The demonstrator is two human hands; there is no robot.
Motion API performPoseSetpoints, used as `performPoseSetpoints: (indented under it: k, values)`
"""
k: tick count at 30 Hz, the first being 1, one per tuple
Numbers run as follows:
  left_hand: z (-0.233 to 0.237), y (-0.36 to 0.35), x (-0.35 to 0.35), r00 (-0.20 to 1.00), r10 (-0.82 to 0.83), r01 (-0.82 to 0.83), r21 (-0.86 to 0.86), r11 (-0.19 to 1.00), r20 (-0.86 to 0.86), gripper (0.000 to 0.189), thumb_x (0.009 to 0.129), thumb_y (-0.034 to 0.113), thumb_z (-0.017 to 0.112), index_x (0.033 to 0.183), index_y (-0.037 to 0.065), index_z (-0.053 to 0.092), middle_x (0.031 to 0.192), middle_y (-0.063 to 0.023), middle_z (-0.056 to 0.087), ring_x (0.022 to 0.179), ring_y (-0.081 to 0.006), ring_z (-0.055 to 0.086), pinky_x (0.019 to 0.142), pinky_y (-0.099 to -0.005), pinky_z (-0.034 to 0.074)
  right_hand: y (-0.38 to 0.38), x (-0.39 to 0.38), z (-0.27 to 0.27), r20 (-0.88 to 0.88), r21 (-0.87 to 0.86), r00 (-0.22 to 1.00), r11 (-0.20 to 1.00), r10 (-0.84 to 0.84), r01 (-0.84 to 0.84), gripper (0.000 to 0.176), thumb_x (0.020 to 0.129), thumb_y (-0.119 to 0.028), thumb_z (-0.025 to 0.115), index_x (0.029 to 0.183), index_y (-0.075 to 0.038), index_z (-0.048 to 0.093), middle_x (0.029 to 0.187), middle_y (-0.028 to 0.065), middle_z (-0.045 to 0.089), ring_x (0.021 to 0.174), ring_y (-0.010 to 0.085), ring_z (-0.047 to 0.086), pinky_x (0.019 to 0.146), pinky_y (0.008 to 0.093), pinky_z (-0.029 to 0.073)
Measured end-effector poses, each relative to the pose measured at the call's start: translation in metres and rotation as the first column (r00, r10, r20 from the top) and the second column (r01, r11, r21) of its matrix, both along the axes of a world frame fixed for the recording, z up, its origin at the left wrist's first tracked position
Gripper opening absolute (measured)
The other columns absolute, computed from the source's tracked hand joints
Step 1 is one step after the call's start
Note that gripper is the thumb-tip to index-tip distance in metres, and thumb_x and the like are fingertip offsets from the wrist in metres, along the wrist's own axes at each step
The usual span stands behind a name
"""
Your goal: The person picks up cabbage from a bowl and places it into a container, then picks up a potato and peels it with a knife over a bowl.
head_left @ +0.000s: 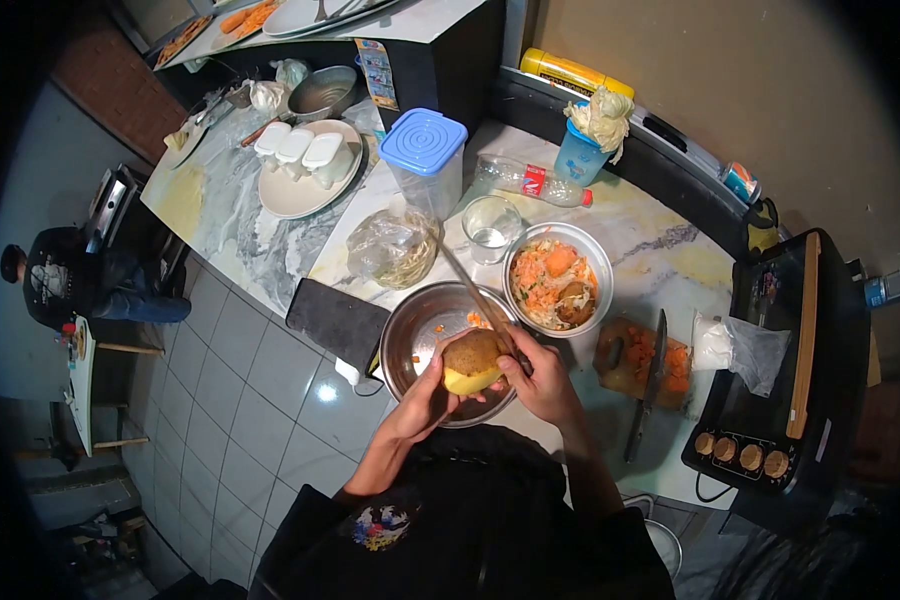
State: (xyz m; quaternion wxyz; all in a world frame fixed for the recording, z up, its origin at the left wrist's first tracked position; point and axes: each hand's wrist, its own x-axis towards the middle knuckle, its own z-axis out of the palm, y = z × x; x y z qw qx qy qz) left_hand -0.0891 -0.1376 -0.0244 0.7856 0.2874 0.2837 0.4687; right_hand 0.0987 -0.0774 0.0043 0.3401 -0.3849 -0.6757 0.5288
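A partly peeled potato (474,360) has brown skin on top and bare yellow flesh below. My left hand (419,408) is closed around its left side. My right hand (542,382) grips a knife (467,282) at the potato's right side, its long blade pointing up and left; the handle is hidden in the fingers. Beneath both hands sits a steel bowl (395,340) with a few orange bits inside. Just beyond, a white bowl (511,300) contains shredded vegetables, an orange chunk and a brown unpeeled piece.
On the right, a large knife (648,400) lies across a board (615,378) with orange pieces, near a toaster oven (740,420). A glass (491,228), plastic bottle (535,180), blue-lidded container (425,165) and black phone-like slab (337,316) surround the bowls. Another person (60,270) stands far left.
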Motion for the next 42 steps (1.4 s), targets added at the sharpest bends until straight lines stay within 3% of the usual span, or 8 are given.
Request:
performPoseSetpoints:
  k: [6, 10, 12, 18, 27, 35, 38, 42]
  values:
    - [0.004, -0.001, 0.014, 0.959, 0.240, -0.220, -0.144, 0.965, 0.148, 0.047, 0.101, 0.043, 0.028, 0.135, 0.012, 0.028, 0.130, -0.0145, 0.046, 0.109, -0.0273, 0.056, 0.085, -0.0390, 0.048, 0.008, 0.000, -0.001, 0.028, 0.021, 0.992, 0.992, 0.127, -0.127, 0.042, 0.092, -0.016, 0.057, 0.128, 0.004, 0.047, 0.076, 0.0178, 0.061, 0.069, 0.0248, 0.068, 0.062, 0.0324, 0.050]
    - [0.007, 0.004, 0.013, 0.972, 0.228, -0.235, -0.203, 0.951, -0.056, 0.042, 0.100, 0.042, 0.031, 0.132, 0.017, 0.037, 0.124, -0.0130, 0.052, 0.109, -0.0275, 0.056, 0.085, -0.0407, 0.050, 0.008, -0.004, -0.005, 0.053, 0.081, 0.995, 0.992, 0.090, -0.094, 0.043, 0.092, -0.015, 0.058, 0.129, 0.003, 0.047, 0.074, 0.0179, 0.063, 0.065, 0.0272, 0.067, 0.060, 0.0340, 0.050]
    - [-0.001, 0.005, 0.015, 0.936, 0.298, -0.248, -0.250, 0.936, 0.188, 0.042, 0.100, 0.032, 0.031, 0.136, 0.011, 0.034, 0.129, -0.0131, 0.048, 0.104, -0.0263, 0.058, 0.085, -0.0410, 0.049, 0.005, -0.004, -0.002, 0.044, 0.086, 0.997, 0.994, 0.069, -0.073, 0.045, 0.091, -0.015, 0.058, 0.130, 0.003, 0.045, 0.075, 0.0178, 0.063, 0.064, 0.0286, 0.066, 0.059, 0.0347, 0.049]
    - [-0.009, 0.006, 0.010, 0.904, 0.408, -0.346, -0.345, 0.873, 0.125, 0.043, 0.099, 0.035, 0.033, 0.132, 0.010, 0.043, 0.125, -0.0108, 0.053, 0.112, -0.0229, 0.056, 0.091, -0.0388, 0.048, -0.021, 0.008, 0.009, 0.246, 0.271, 0.969, 0.961, -0.007, -0.062, 0.058, 0.087, -0.022, 0.064, 0.136, -0.002, 0.040, 0.078, 0.0169, 0.065, 0.062, 0.0302, 0.065, 0.057, 0.0360, 0.051]
    - [-0.002, 0.010, 0.030, 0.856, 0.474, -0.385, -0.359, 0.850, 0.204, 0.045, 0.095, 0.041, 0.042, 0.122, 0.007, 0.052, 0.118, -0.0114, 0.060, 0.108, -0.0248, 0.058, 0.095, -0.0393, 0.046, -0.055, 0.003, 0.013, 0.483, 0.334, 0.876, 0.928, -0.017, -0.166, 0.080, 0.082, -0.035, 0.069, 0.145, -0.010, 0.026, 0.068, 0.0110, 0.064, 0.057, 0.0280, 0.065, 0.052, 0.0367, 0.052]
    - [0.006, 0.012, 0.046, 0.786, 0.618, -0.578, -0.363, 0.731, -0.010, 0.047, 0.095, 0.047, 0.040, 0.122, 0.010, 0.051, 0.113, -0.0106, 0.059, 0.103, -0.0252, 0.059, 0.092, -0.0388, 0.048, -0.053, 0.005, 0.012, 0.474, 0.392, 0.879, 0.907, -0.054, -0.156, 0.076, 0.084, -0.037, 0.066, 0.145, -0.010, 0.029, 0.061, 0.0091, 0.062, 0.050, 0.0265, 0.062, 0.049, 0.0369, 0.050]
    - [0.004, 0.016, 0.046, 0.815, 0.571, -0.579, -0.101, 0.809, -0.093, 0.051, 0.095, 0.049, 0.038, 0.126, 0.010, 0.048, 0.113, -0.0109, 0.057, 0.103, -0.0247, 0.059, 0.091, -0.0385, 0.049, -0.054, 0.005, 0.013, 0.481, 0.386, 0.875, 0.910, -0.060, -0.150, 0.075, 0.084, -0.038, 0.066, 0.144, -0.010, 0.030, 0.058, 0.0086, 0.060, 0.049, 0.0264, 0.061, 0.048, 0.0368, 0.050]
    - [0.014, 0.014, 0.047, 0.864, 0.503, -0.498, -0.200, 0.844, -0.028, 0.054, 0.096, 0.050, 0.033, 0.128, 0.008, 0.047, 0.112, -0.0114, 0.057, 0.102, -0.0239, 0.058, 0.089, -0.0386, 0.049, -0.055, 0.005, 0.012, 0.483, 0.394, 0.873, 0.907, -0.065, -0.150, 0.075, 0.085, -0.038, 0.064, 0.145, -0.010, 0.029, 0.056, 0.0084, 0.059, 0.049, 0.0260, 0.061, 0.048, 0.0364, 0.050]
